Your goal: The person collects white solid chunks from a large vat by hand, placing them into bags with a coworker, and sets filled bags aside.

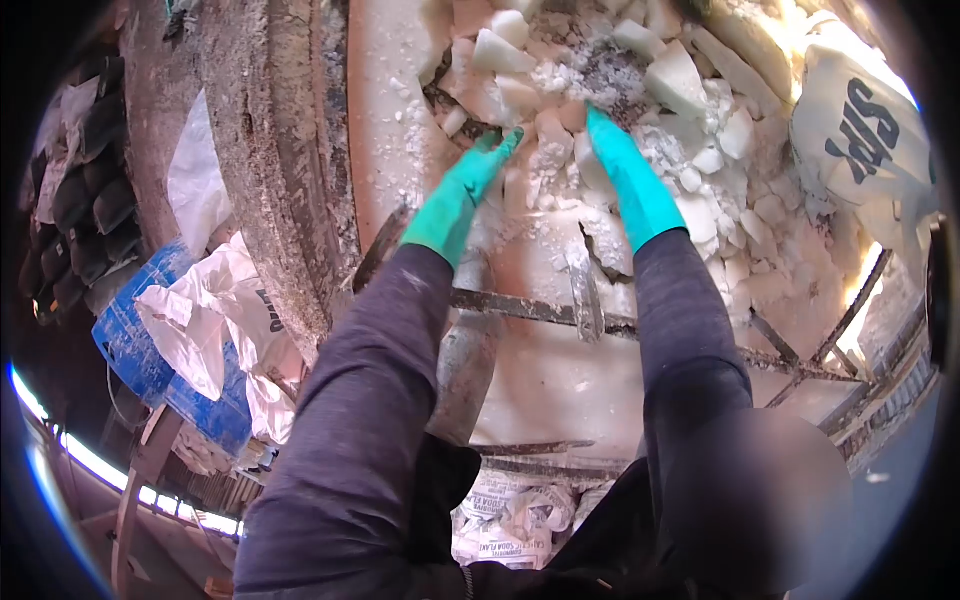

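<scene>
My left hand [473,180], in a teal rubber glove with dark smudges at the fingertips, reaches among white chunks. Its fingers are stretched and slightly apart. My right hand [618,160], in a matching glove, points forward with its fingers extended and seen edge-on. Between the two hands lies a pale, powdery chunk [551,140]; whether either glove touches it I cannot tell. Larger white blocks [676,80] and crumbled white lumps [690,178] surround the right hand. More blocks [500,52] sit beyond the left fingertips.
A rusty metal bar [535,307] crosses below my forearms, beside a whitish pipe [467,375]. At left stand a crusted wall [265,150] and blue drums [135,325] with a crumpled white sack [215,315]. Another printed sack [860,130] is at right. Sacks marked soda flake [515,545] lie below.
</scene>
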`<state>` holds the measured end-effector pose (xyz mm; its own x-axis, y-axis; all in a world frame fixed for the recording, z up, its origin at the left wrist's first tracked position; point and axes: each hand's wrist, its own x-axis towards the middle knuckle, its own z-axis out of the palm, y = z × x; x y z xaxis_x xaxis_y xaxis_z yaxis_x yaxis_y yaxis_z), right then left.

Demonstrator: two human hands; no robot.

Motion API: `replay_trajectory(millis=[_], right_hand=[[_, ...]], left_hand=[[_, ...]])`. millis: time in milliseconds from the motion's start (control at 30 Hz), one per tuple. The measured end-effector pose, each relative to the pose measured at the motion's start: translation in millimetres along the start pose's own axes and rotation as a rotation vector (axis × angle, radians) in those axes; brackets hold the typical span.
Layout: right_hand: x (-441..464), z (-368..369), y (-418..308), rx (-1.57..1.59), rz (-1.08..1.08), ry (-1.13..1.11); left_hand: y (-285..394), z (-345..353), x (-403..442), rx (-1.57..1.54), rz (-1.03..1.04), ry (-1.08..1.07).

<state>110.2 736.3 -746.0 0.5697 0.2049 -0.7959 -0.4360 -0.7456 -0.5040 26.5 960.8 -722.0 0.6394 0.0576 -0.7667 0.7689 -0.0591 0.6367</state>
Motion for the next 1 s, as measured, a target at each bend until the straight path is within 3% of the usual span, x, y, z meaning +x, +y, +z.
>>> replay_trajectory(millis=[33,133,167,267,433,567,700,800,933,1000], right_hand=[[2,-1,1,0.016,0.006,-0.009],[-3,-23,-3,0.136,0.056,-0.104],[-7,-29,-6,0.192,0.086,-0.156],[-10,-47,-12,0.299,0.156,-0.242],[-12,-39,-25,0.413,0.214,-0.304],[-12,-34,-28,0.511,0.213,-0.344],[-21,-32,-30,0.61,0.238,-0.379],[-37,-35,-29,0.685,0.278,-0.418],[-75,-55,-14,0.849,0.324,-0.338],[-105,-73,4,0.977,0.314,-0.26]], left_hand=[[-32,9,21,-0.141,-0.026,0.064],[-11,26,12,-0.047,-0.023,0.058],[-11,33,10,-0.048,-0.174,0.119],[41,46,-28,-0.556,-0.399,-0.001],[34,36,1,-0.568,-0.566,-0.092],[43,50,7,-0.584,-0.588,-0.049],[8,36,15,-0.724,-0.524,-0.083],[34,45,-11,-0.742,-0.512,-0.022],[63,76,-34,-0.914,-0.253,-0.147],[86,99,-64,-0.933,-0.223,-0.109]])
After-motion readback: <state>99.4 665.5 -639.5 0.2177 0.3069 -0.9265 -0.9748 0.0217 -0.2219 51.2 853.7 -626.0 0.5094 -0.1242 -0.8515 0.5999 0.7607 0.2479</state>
